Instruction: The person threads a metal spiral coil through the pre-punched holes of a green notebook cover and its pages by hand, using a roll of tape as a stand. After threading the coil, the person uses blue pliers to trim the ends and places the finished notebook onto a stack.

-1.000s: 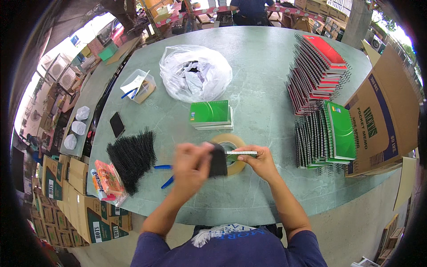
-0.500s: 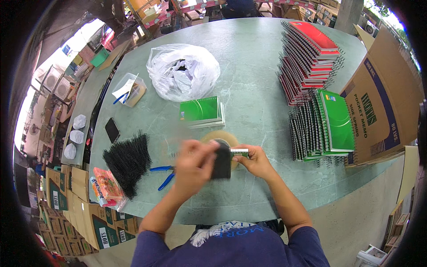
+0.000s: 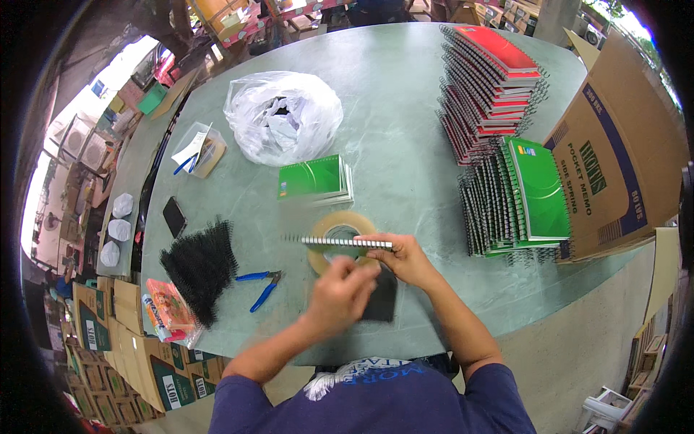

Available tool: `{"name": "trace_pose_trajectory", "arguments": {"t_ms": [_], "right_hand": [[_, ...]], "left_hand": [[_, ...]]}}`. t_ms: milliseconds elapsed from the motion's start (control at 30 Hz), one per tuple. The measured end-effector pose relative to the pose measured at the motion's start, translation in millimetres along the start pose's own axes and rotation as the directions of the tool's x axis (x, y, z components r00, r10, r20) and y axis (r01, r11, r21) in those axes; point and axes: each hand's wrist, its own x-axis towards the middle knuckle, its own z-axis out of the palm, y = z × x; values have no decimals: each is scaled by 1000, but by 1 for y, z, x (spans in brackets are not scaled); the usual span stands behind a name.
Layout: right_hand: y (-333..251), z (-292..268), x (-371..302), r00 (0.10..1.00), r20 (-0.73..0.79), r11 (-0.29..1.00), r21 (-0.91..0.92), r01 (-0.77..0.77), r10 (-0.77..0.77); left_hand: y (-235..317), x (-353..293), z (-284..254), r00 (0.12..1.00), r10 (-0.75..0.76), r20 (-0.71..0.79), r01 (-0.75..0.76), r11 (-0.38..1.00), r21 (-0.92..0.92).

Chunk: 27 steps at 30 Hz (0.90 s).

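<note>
My right hand (image 3: pixel 405 258) is closed on the right end of a small notebook (image 3: pixel 343 252), which is tilted so that its coil-bound edge shows. Dark coil wire (image 3: pixel 293 238) sticks out past the notebook's left end. Just below it is my left hand (image 3: pixel 342 293), smeared by motion with its fingers bent. A flat black piece (image 3: pixel 381 298) shows beside the left fingers; whether they hold it is unclear. Beneath the notebook lies a roll of clear tape (image 3: pixel 318 262). Blue-handled pliers (image 3: pixel 262 288) rest on the table to the left, jaws toward my left hand.
Green notebooks (image 3: pixel 311 178) are stacked ahead. A heap of black coils (image 3: pixel 199 267), a phone (image 3: pixel 174 216) and a plastic tub (image 3: pixel 210 155) sit left, a white plastic bag (image 3: pixel 282 119) farther off. Red notebooks (image 3: pixel 499 50), green coil-bound notebooks (image 3: pixel 538 192) and a carton (image 3: pixel 600 159) stand right.
My left hand has moved nearer to me and to the right, uncovering the notebook's coil-bound edge. The black piece now shows lower and farther right. My right hand still grips the notebook.
</note>
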Motion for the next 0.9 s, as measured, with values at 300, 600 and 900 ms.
{"name": "trace_pose_trajectory", "arguments": {"t_ms": [300,600,900], "right_hand": [[-6,7,-4,984,-88,942,288,174,-154],[17,2,-13,972,-196,983,-158,97,-128],[2,8,-19,964,-240,941,-338,31,-118]], "left_hand": [[8,16,-17,958,254,-135,-207,935,288],[-2,56,-26,996,85,32,-89,979,183],[-12,60,-9,974,214,79,-215,976,13]]}}
